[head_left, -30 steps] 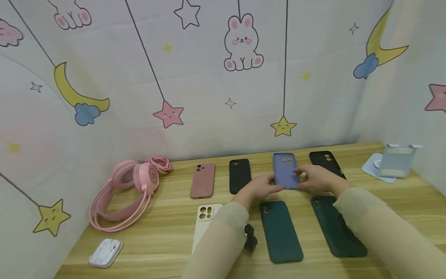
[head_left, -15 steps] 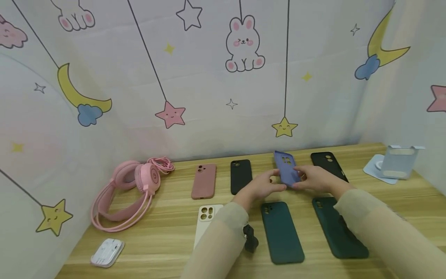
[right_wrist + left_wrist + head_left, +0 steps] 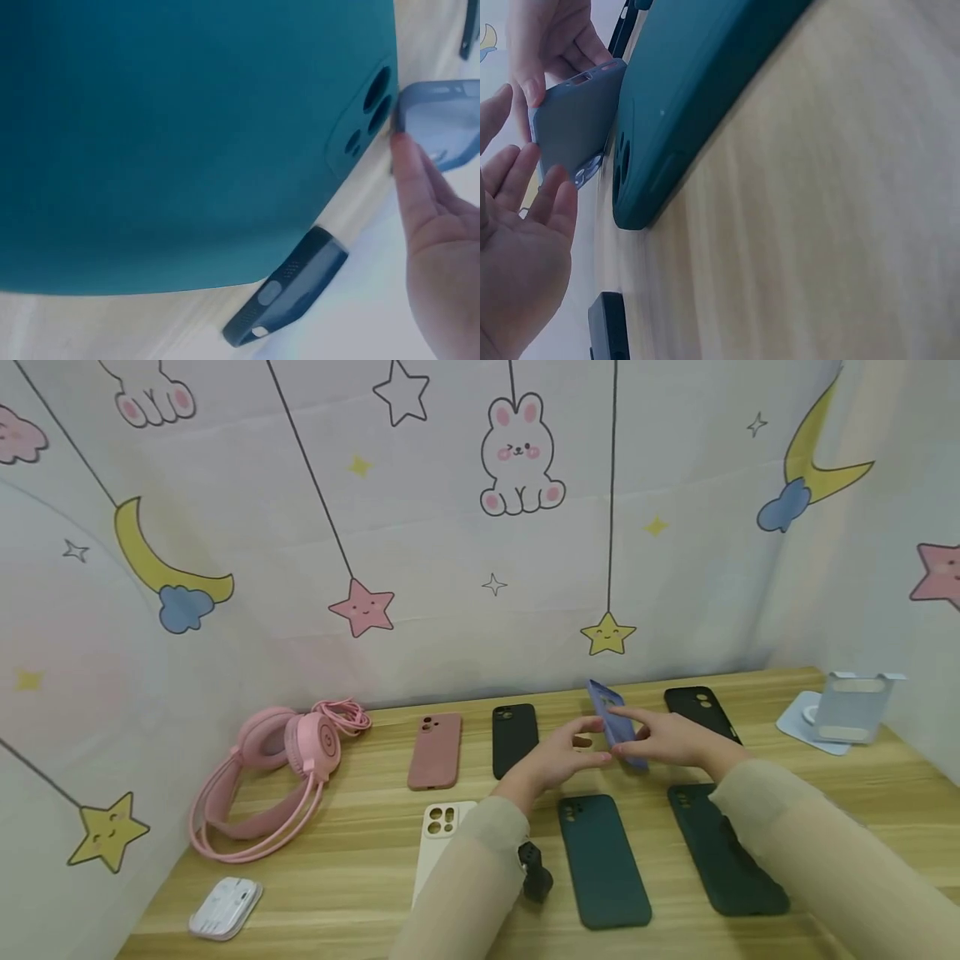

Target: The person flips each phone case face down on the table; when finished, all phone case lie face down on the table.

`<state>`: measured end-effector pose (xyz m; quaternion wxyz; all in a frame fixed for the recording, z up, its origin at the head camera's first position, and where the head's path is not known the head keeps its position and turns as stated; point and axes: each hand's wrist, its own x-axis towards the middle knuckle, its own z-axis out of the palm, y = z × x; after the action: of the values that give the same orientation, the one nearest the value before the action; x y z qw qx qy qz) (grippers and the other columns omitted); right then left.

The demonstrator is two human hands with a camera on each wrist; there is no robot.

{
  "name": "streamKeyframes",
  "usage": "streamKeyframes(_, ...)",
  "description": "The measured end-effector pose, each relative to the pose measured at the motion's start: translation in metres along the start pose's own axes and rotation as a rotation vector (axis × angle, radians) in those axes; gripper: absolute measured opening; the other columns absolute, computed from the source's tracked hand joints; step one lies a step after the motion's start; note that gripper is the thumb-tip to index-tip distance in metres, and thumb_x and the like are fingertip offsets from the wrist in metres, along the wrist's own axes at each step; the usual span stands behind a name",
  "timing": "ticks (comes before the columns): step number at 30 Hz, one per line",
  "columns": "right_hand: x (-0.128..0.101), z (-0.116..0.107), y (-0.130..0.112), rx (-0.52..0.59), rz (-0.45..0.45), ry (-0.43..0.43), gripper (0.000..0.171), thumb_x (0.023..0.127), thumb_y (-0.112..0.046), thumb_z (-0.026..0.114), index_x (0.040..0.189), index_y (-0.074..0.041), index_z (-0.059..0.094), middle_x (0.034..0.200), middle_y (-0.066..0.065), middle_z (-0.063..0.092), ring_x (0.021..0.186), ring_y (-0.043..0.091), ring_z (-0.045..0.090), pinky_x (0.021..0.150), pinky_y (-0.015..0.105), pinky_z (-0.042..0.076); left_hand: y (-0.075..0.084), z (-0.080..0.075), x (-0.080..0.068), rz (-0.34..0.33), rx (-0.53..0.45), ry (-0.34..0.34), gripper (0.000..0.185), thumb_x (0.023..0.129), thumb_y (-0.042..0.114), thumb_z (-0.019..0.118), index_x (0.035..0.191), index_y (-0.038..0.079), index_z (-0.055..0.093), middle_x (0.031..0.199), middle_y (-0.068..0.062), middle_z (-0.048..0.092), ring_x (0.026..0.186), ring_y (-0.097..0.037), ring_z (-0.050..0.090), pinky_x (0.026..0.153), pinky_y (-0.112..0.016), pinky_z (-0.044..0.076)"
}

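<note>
A purple phone case [image 3: 619, 727] stands tilted on its long edge, raised off the table on its left side. My right hand [image 3: 671, 739] pinches it between thumb and fingers at the right and lower edges. My left hand [image 3: 558, 758] is at its left side, fingers spread and slightly bent, fingertips at or very near the case. In the left wrist view, my left hand [image 3: 525, 255] lies palm-up beside the grey-looking case [image 3: 577, 120]. In the right wrist view, a finger of my right hand [image 3: 446, 247] touches the case edge [image 3: 442, 120].
Around it lie a pink case [image 3: 437, 752], black cases [image 3: 515, 735] [image 3: 701, 708], dark green cases [image 3: 603, 860] [image 3: 723, 852] and a cream case [image 3: 438, 835]. Pink headphones [image 3: 277, 768] and boxed earphones [image 3: 227, 907] are left; a pale blue stand [image 3: 855, 710] is right.
The purple case lay flat a second ago. Its left side has since risen and it has turned toward its right edge. My right fingers have shifted over its face; my left hand has moved little.
</note>
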<state>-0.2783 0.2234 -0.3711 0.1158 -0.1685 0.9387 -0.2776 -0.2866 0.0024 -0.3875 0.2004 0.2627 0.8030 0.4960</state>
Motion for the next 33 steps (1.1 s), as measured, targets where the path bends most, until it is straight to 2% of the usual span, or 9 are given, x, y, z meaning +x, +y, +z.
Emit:
streamKeyframes(8, -0.0027, -0.0013, 0.0006, -0.009, 0.006, -0.017, 0.073, 0.091, -0.047, 0.055, 0.151, -0.020, 0.022, 0.128, 0.025, 0.051, 0.109, 0.037, 0.055, 0.083, 0.054, 0.045, 0.0005, 0.0005, 0.0015, 0.024, 0.039, -0.036, 0.059, 0.091, 0.032, 0.062, 0.144, 0.022, 0.037, 0.142, 0.012, 0.039, 0.127, -0.019, 0.039, 0.096, -0.040, 0.041)
streamKeyframes(12, -0.0033, -0.0016, -0.0004, -0.030, -0.010, -0.027, 0.068, 0.093, -0.043, 0.053, 0.150, -0.020, 0.024, 0.135, 0.025, 0.045, 0.110, 0.039, 0.054, 0.085, 0.057, 0.043, 0.0011, 0.0009, 0.0017, 0.028, 0.062, -0.046, 0.058, 0.092, 0.031, 0.061, 0.144, 0.023, 0.037, 0.143, 0.012, 0.038, 0.127, -0.019, 0.039, 0.096, -0.041, 0.040)
streamKeyframes(22, -0.0023, -0.0023, -0.0007, -0.035, -0.013, -0.031, 0.066, 0.093, -0.043, 0.052, 0.149, -0.021, 0.027, 0.129, 0.022, 0.051, 0.106, 0.035, 0.056, 0.083, 0.057, 0.044, 0.0009, -0.0006, 0.0017, 0.024, 0.100, -0.053, 0.057, 0.092, 0.034, 0.060, 0.144, 0.026, 0.038, 0.143, 0.014, 0.038, 0.128, -0.021, 0.039, 0.094, -0.042, 0.041)
streamKeyframes(25, -0.0031, -0.0026, -0.0001, -0.006, 0.006, -0.022, 0.065, 0.093, -0.041, 0.053, 0.149, -0.021, 0.027, 0.121, 0.021, 0.056, 0.099, 0.031, 0.060, 0.080, 0.052, 0.046, -0.0014, -0.0005, 0.0023, 0.013, 0.104, -0.051, 0.058, 0.091, 0.034, 0.062, 0.144, 0.026, 0.038, 0.143, 0.014, 0.038, 0.128, -0.023, 0.039, 0.093, -0.040, 0.042)
streamKeyframes(29, -0.0048, -0.0029, -0.0009, 0.098, 0.009, -0.025, 0.064, 0.092, -0.036, 0.055, 0.148, -0.020, 0.027, 0.113, 0.018, 0.060, 0.091, 0.023, 0.063, 0.077, 0.046, 0.049, -0.0023, -0.0002, 0.0018, -0.005, 0.113, -0.053, 0.062, 0.091, 0.031, 0.063, 0.145, 0.021, 0.036, 0.144, 0.010, 0.037, 0.128, -0.026, 0.039, 0.094, -0.041, 0.042)
streamKeyframes(33, -0.0050, -0.0016, -0.0012, 0.219, -0.019, -0.030, 0.063, 0.094, -0.031, 0.056, 0.147, -0.019, 0.025, 0.113, 0.017, 0.060, 0.094, 0.024, 0.063, 0.080, 0.044, 0.050, -0.0018, 0.0003, 0.0022, -0.011, 0.129, -0.070, 0.066, 0.091, 0.030, 0.063, 0.147, 0.016, 0.032, 0.147, 0.006, 0.034, 0.129, -0.030, 0.039, 0.096, -0.041, 0.041)
